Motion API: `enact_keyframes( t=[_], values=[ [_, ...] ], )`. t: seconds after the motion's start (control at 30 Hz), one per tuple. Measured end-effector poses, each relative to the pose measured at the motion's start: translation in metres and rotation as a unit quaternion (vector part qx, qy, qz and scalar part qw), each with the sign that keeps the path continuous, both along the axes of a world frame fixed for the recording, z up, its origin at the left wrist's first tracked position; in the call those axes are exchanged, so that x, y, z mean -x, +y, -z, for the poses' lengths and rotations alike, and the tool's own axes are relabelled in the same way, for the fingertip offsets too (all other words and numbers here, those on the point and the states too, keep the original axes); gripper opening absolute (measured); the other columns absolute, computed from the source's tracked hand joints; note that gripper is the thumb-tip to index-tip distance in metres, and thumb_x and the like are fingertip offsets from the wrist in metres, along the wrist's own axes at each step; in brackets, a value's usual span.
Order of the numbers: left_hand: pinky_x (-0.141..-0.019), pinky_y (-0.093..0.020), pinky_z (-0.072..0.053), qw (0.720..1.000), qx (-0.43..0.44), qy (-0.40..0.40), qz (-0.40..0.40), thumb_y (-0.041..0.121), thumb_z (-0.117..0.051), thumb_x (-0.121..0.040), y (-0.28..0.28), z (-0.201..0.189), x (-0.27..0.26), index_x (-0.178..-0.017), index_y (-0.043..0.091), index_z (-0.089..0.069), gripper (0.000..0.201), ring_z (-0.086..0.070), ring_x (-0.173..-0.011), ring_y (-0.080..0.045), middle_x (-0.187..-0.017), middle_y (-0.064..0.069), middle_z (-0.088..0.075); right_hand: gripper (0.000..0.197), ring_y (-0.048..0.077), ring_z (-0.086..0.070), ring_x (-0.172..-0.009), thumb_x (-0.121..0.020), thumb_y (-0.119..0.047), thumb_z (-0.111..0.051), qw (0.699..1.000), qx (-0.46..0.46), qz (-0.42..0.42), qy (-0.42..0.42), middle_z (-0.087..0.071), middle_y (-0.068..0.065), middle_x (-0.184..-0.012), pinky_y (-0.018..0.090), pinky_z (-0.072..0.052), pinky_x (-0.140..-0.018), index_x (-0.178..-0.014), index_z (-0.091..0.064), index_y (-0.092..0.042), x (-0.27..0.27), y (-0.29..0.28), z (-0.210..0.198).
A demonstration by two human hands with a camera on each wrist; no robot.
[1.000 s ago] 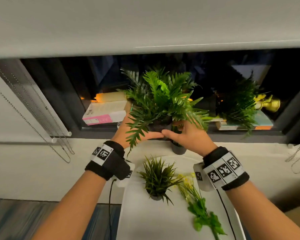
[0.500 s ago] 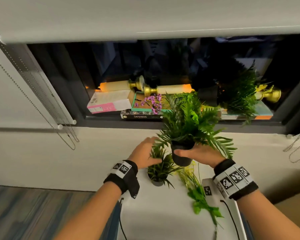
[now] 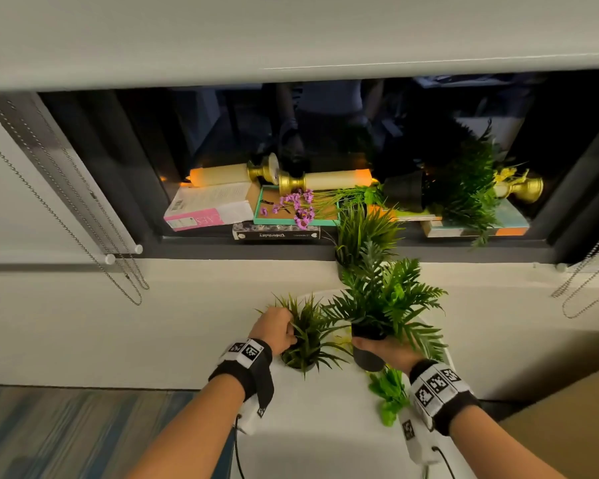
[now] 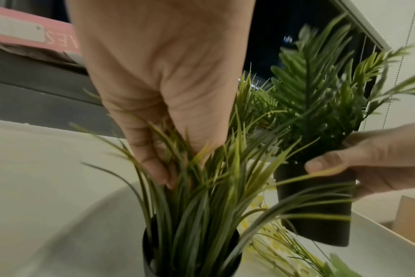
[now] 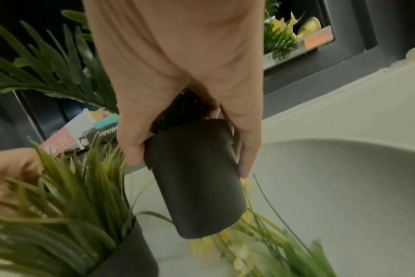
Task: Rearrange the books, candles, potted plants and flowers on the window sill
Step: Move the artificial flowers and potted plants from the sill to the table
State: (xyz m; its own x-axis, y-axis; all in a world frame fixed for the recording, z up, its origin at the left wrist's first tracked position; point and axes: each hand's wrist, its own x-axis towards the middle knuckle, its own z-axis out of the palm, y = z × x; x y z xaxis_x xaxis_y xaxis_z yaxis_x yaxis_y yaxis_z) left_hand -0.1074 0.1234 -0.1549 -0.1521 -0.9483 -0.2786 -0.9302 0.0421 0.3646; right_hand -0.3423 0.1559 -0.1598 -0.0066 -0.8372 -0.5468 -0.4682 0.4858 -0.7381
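Note:
My right hand (image 3: 381,349) (image 5: 190,161) grips the black pot (image 3: 369,356) (image 5: 194,178) (image 4: 315,202) of a fern plant (image 3: 384,299), holding it tilted just above the white table (image 3: 319,426). To its left a small grass plant (image 3: 308,340) (image 4: 201,206) (image 5: 71,196) stands on the table. My left hand (image 3: 277,331) (image 4: 168,165) reaches down into it, fingers and thumb pinching the blades. A yellow flower stem (image 3: 389,395) (image 5: 244,253) lies on the table under the fern pot.
On the window sill (image 3: 395,250) lie books (image 3: 208,209), purple flowers (image 3: 298,205), two toppled candles (image 3: 332,179), a tipped-over potted plant (image 3: 464,191) and a gold holder (image 3: 524,190). Another grass plant (image 3: 363,233) stands by the wall. Blind cords (image 3: 83,216) hang at the left.
The fern came off the sill and down to the table in my right hand. My left hand let go of it and moved into the grass plant.

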Motion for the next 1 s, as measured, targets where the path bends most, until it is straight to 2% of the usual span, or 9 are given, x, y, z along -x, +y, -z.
enact_keyframes(
  t=[0.13, 0.37, 0.53, 0.6, 0.67, 0.7, 0.8, 0.93, 1.0],
  values=[
    [-0.075, -0.034, -0.056, 1.000, 0.022, 0.007, -0.010, 0.007, -0.067, -0.084, 0.002, 0.004, -0.009, -0.073, 0.012, -0.057, 0.016, -0.068, -0.082, -0.023, -0.088, -0.009, -0.069, 0.074, 0.026, -0.050, -0.122, -0.073, -0.037, -0.079, 0.999, 0.028, 0.000, 0.034, -0.053, 0.009, -0.133, 0.039, -0.040, -0.107, -0.134, -0.044, -0.013, -0.007, 0.003, 0.017],
    [-0.074, -0.035, -0.055, 0.999, 0.043, 0.029, -0.014, 0.007, -0.066, -0.083, 0.003, 0.012, -0.012, -0.083, 0.009, -0.069, 0.004, -0.065, -0.084, -0.026, -0.094, -0.008, -0.066, 0.047, 0.017, -0.056, -0.110, -0.080, -0.033, -0.073, 0.988, 0.099, -0.105, 0.054, -0.059, -0.004, -0.107, 0.017, -0.037, -0.088, -0.121, -0.061, -0.013, -0.025, 0.022, 0.011],
    [-0.081, -0.032, -0.053, 0.998, 0.046, 0.047, -0.007, 0.009, -0.064, -0.085, 0.001, 0.011, -0.012, -0.091, 0.013, -0.069, 0.008, -0.063, -0.092, -0.024, -0.103, -0.006, -0.063, 0.053, 0.042, -0.057, -0.112, -0.088, -0.036, -0.064, 0.992, 0.035, -0.125, -0.001, -0.064, 0.024, -0.118, 0.046, -0.046, -0.098, -0.119, -0.059, 0.005, -0.040, 0.019, 0.018],
    [-0.082, -0.031, -0.052, 0.998, 0.037, 0.049, -0.003, 0.008, -0.063, -0.086, 0.001, 0.010, -0.012, -0.091, 0.013, -0.069, 0.009, -0.063, -0.093, -0.025, -0.104, -0.006, -0.063, 0.058, 0.031, -0.057, -0.118, -0.083, -0.040, -0.068, 0.992, 0.010, -0.120, -0.026, -0.063, 0.014, -0.124, 0.040, -0.042, -0.105, -0.124, -0.058, 0.000, -0.043, 0.018, 0.028],
    [-0.082, -0.032, -0.052, 0.998, 0.028, 0.050, -0.003, 0.006, -0.061, -0.086, 0.001, 0.008, -0.014, -0.085, 0.017, -0.068, 0.013, -0.063, -0.091, -0.025, -0.104, -0.006, -0.062, 0.086, 0.028, -0.053, -0.123, -0.067, -0.050, -0.080, 0.992, -0.007, -0.105, -0.073, -0.059, 0.014, -0.128, 0.041, -0.037, -0.110, -0.131, -0.051, 0.000, -0.038, 0.009, 0.062],
    [-0.082, -0.033, -0.053, 0.998, 0.027, 0.051, -0.005, 0.005, -0.060, -0.085, 0.001, 0.007, -0.016, -0.081, 0.021, -0.067, 0.017, -0.063, -0.090, -0.024, -0.105, -0.006, -0.062, 0.087, 0.030, -0.051, -0.125, -0.069, -0.044, -0.080, 0.991, -0.013, -0.110, -0.078, -0.056, 0.016, -0.131, 0.038, -0.040, -0.109, -0.135, -0.047, 0.000, -0.035, 0.005, 0.075],
    [-0.083, -0.035, -0.053, 0.998, 0.026, 0.053, -0.007, 0.004, -0.060, -0.083, 0.000, 0.006, -0.020, -0.075, 0.025, -0.064, 0.023, -0.063, -0.089, -0.024, -0.102, -0.005, -0.062, 0.059, 0.032, -0.040, -0.134, -0.090, 0.001, -0.057, 0.992, -0.006, -0.117, -0.050, -0.043, 0.018, -0.141, 0.009, -0.043, -0.092, -0.143, -0.030, 0.002, -0.044, 0.004, 0.051],
    [-0.078, -0.033, -0.055, 0.997, 0.033, 0.071, 0.019, 0.003, -0.061, -0.083, -0.001, -0.002, -0.016, -0.078, 0.015, -0.070, 0.016, -0.063, -0.080, -0.020, -0.091, -0.002, -0.064, 0.067, 0.025, -0.027, -0.142, -0.091, -0.017, -0.061, 0.988, -0.023, -0.155, 0.018, -0.031, 0.009, -0.152, 0.031, -0.024, -0.116, -0.148, -0.025, -0.007, -0.036, -0.001, 0.055],
    [-0.077, -0.034, -0.056, 0.995, 0.046, 0.079, 0.029, 0.007, -0.061, -0.085, -0.004, -0.010, -0.014, -0.078, 0.013, -0.071, 0.014, -0.064, -0.078, -0.018, -0.089, -0.002, -0.066, 0.070, 0.023, -0.031, -0.140, -0.087, -0.028, -0.065, 0.985, -0.016, -0.148, 0.089, -0.036, 0.006, -0.151, 0.037, -0.024, -0.117, -0.147, -0.031, -0.018, -0.020, -0.007, 0.062]
  ],
)
